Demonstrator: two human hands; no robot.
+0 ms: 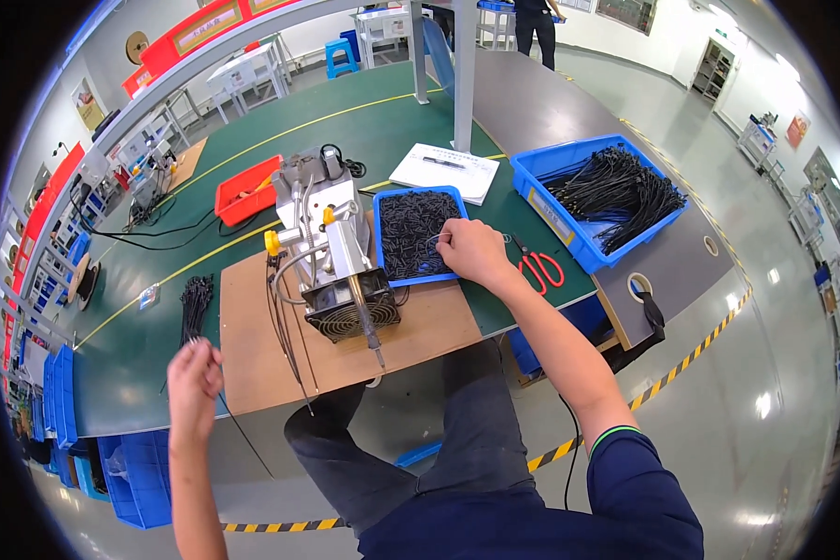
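My left hand [196, 381] is closed in a pinch at the table's front left edge. A thin black cable [245, 435] trails from it, down past the edge. Just beyond the fingertips lies a bundle of black cables [196, 301]. My right hand [477, 250] is pinched at the right side of a blue tray [380, 245] filled with short black tubes [418, 224]. A thin pale strand shows by its fingertips; what they grip is too small to make out. Between my hands stands a metal heating tool with a fan [353, 308] and a nozzle [369, 327].
Red-handled scissors [543, 271] lie right of the tray. A larger blue bin [569, 229] holds many black cables [616, 191]. Behind are papers with a pen [446, 170] and a red bin [238, 191]. Loose cables [289, 336] lie on the brown board [247, 373]. A metal post [463, 84] rises behind.
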